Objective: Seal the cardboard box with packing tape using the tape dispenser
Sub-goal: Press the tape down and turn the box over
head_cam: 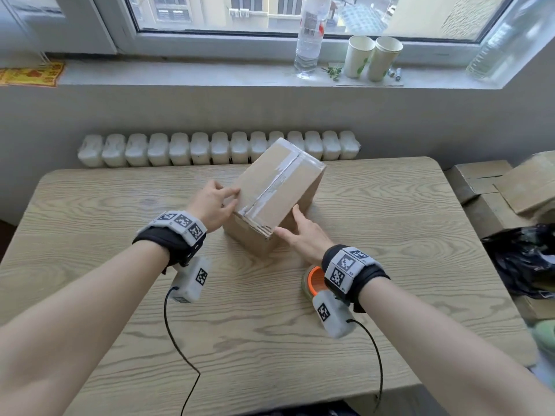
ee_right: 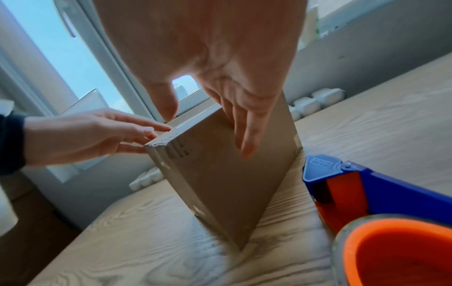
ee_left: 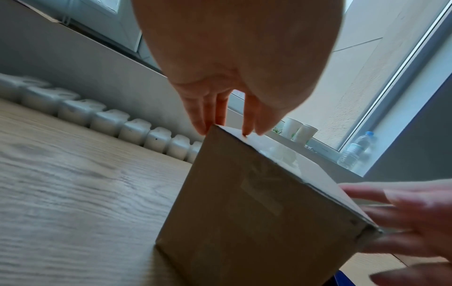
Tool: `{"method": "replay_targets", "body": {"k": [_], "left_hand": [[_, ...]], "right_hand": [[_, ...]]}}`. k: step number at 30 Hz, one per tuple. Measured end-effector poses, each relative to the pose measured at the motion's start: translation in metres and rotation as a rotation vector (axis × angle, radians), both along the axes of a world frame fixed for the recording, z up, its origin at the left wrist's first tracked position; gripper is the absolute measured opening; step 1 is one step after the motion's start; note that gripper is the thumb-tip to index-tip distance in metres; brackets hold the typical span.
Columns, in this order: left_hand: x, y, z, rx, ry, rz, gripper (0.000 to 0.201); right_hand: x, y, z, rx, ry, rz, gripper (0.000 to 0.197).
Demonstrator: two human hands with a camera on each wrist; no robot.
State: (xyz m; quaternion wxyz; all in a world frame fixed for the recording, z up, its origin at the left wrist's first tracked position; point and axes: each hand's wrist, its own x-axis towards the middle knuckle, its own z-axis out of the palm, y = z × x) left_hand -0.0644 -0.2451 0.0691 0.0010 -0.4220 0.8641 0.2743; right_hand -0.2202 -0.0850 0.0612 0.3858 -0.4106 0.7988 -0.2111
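Cardboard box (head_cam: 277, 193) sitting mid-frame on table (head_cam: 120, 205), flaps closed, contents hidden, old tape strip running along top seam. Left hand (head_cam: 214, 205) touching left top edge, fingers straight. Right hand (head_cam: 303, 235) lying flat against right side, gripping nothing. Tape dispenser (ee_right: 381, 203) resting lower right, just beside box. Two paper cups (head_cam: 371, 57) standing on windowsill, upper right.

Cardboard box (ee_left: 247, 209), on wood-grain worktop (ee_left: 73, 193): left hand (ee_left: 220, 77) fingertips (ee_left: 246, 129) touching top corner, twelve o'clock; right hand (ee_left: 413, 218) fingers at three o'clock edge.
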Motion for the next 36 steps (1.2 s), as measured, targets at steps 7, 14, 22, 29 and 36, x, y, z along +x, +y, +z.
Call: {"method": "replay_targets", "body": {"k": [7,14,22,29,36], "left_hand": [[0.007,0.029,-0.007,-0.003,0.119,0.014,0.039],[-0.004,0.052,-0.008,0.047,0.164,-0.005,0.041],[-0.015,0.058,-0.011,0.053,0.136,0.02,0.044],[-0.004,0.071,-0.02,-0.108,0.162,-0.032,0.045],[0.004,0.08,-0.04,-0.253,0.226,-0.232,0.041]], "right_hand": [[-0.013,0.007,-0.01,-0.087,-0.225,-0.151,0.095],[-0.033,-0.001,-0.002,-0.214,-0.226,-0.212,0.056],[-0.047,-0.001,-0.005,-0.216,-0.166,-0.19,0.053],[-0.03,0.041,-0.025,-0.154,0.062,-0.244,0.052],[-0.005,0.079,-0.064,0.191,0.312,-0.156,0.036]]}}
